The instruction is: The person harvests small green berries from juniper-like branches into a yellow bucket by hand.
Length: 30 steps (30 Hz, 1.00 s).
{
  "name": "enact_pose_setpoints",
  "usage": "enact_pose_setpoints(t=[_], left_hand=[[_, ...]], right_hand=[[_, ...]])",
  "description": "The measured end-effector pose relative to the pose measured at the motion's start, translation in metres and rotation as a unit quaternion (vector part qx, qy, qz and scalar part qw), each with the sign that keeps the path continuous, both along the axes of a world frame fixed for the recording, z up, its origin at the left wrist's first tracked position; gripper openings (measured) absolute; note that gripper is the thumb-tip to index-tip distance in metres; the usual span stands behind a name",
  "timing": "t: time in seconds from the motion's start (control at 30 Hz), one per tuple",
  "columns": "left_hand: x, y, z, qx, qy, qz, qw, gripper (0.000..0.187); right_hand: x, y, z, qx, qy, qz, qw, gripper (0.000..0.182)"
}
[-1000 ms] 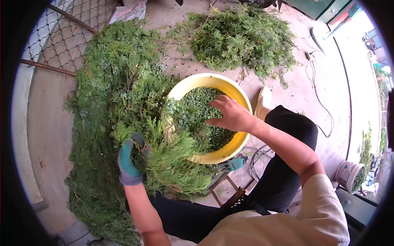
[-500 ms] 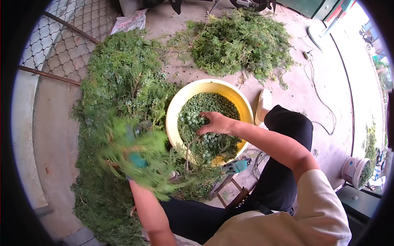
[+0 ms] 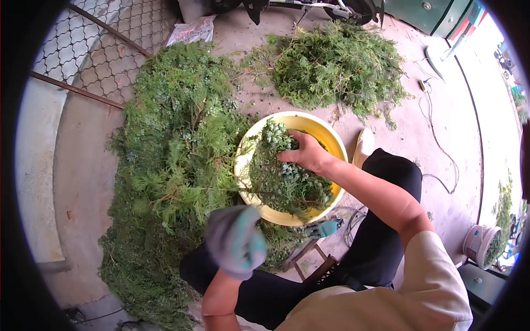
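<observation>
The floor [image 3: 403,144] takes up most of the view, and on it lies the large heap [image 3: 165,171] of green branches, running down the left side and reaching the left edge of the basin. A smaller heap [image 3: 339,71] lies beyond the basin, well apart from it. The person's legs, in black trousers [image 3: 381,212], are spread on the near side, with the basin [image 3: 323,129] in front, between the large heap and the right knee. It is round and yellow with a pale rim; greenery fills much of its inside, and a few sprigs hang over the rim on the left. The left hand [image 3: 237,241], in a grey and green glove, is raised over the left thigh, near the basin's lower left; it is blurred, so I cannot tell whether it is closed or holds anything. The bare right hand [image 3: 306,153] is over the basin, thumb and fingers curved with a gap between them, against a sprig [image 3: 265,165]; whether they grip it I cannot tell. A bucket [image 3: 473,243] lies tipped far to the right, and a sack [image 3: 191,30] is behind the large heap. Another glove [image 3: 327,228] lies just below the basin, and a pale shoe [image 3: 363,144] is just right of it. Smallest are the blue-green berries [image 3: 274,132], clustered in the basin beside the right fingertips.
</observation>
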<state>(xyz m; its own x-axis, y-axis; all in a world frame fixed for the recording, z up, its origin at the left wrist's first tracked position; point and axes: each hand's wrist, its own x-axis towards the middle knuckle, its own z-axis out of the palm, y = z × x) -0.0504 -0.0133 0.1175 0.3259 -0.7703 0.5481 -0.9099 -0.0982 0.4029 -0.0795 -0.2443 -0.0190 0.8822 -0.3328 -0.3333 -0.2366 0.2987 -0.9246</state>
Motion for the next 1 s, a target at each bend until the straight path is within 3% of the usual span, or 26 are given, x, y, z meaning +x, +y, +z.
enact_pose_setpoints(t=[0.07,0.13,0.2,0.3,0.37,0.4,0.43,0.5,0.53,0.63,0.7,0.73,0.8,0.83,0.9,0.93,1.0], left_hand=[[0.001,-0.021,-0.038,0.034,-0.030,0.030,0.999,0.027],[0.020,-0.026,-0.089,0.073,0.261,0.080,0.959,0.038],[0.048,-0.024,-0.130,0.058,0.256,0.100,0.960,0.043],[0.071,-0.029,-0.136,0.087,0.324,0.106,0.936,0.056],[0.077,-0.037,-0.141,0.062,0.354,0.010,0.933,0.057],[0.076,-0.043,-0.139,0.078,0.423,0.032,0.902,0.057],[0.076,-0.049,-0.136,0.073,0.427,0.028,0.901,0.057],[0.071,-0.054,-0.119,0.277,0.212,0.093,0.932,0.059],[0.067,-0.060,-0.103,0.332,0.177,0.131,0.917,0.054],[0.063,-0.064,-0.087,0.329,0.084,0.186,0.922,0.056],[0.068,-0.054,-0.111,0.306,0.112,0.160,0.932,0.056],[0.074,-0.049,-0.128,0.241,0.276,0.089,0.926,0.058],[0.082,-0.041,-0.143,0.127,0.550,-0.034,0.825,0.053],[0.083,-0.041,-0.144,0.126,0.550,-0.032,0.825,0.053],[0.085,-0.049,-0.145,-0.025,0.824,-0.093,0.558,0.041],[0.083,-0.052,-0.153,-0.025,0.825,-0.098,0.556,0.041],[0.074,-0.049,-0.165,0.018,0.690,-0.017,0.724,0.035]], right_hand=[[-0.003,-0.004,0.006,-0.074,-0.010,0.006,0.997,0.059],[-0.007,-0.006,0.014,-0.160,-0.016,0.016,0.987,0.056],[-0.012,-0.007,0.033,-0.157,-0.023,0.018,0.987,0.057],[-0.012,-0.005,0.033,-0.162,-0.040,0.020,0.986,0.055],[-0.011,-0.004,0.031,0.021,-0.035,0.000,0.999,0.053],[-0.010,-0.004,0.033,0.015,-0.034,0.008,0.999,0.052],[-0.007,-0.004,0.026,-0.010,-0.044,0.010,0.999,0.053],[-0.008,0.000,0.027,-0.041,-0.042,0.026,0.998,0.054],[-0.007,0.000,0.022,-0.038,-0.043,0.026,0.998,0.054],[-0.005,0.002,0.017,-0.038,-0.034,0.039,0.998,0.055],[-0.005,0.003,0.010,-0.075,-0.048,0.045,0.995,0.056],[-0.005,0.004,0.011,-0.069,-0.049,0.050,0.995,0.056],[-0.006,0.007,0.019,-0.017,-0.064,0.057,0.996,0.055],[-0.006,0.008,0.021,-0.017,-0.065,0.059,0.996,0.055],[-0.009,0.009,0.027,-0.009,-0.079,0.097,0.992,0.054],[-0.012,0.012,0.036,-0.002,-0.093,0.093,0.991,0.053],[-0.014,0.011,0.027,-0.031,-0.056,0.089,0.994,0.052]])
